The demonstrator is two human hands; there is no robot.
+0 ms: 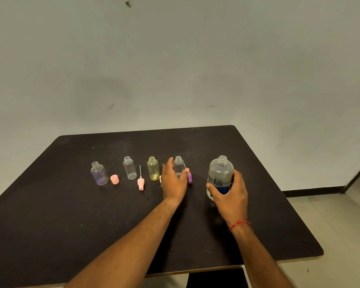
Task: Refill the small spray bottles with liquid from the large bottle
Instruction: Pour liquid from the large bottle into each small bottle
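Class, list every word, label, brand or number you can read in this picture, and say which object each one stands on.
"re-nu": dark letters on the label of the large bottle, which the right hand grips.
A line of small print just above it on the same label: too small to read.
The four small bottles, the loose caps and the table carry no readable text.

We see a black table (71,225) with rounded corners | a pale, scuffed wall (175,59) behind it | light floor tiles (341,225) at right | a dark baseboard (312,191).
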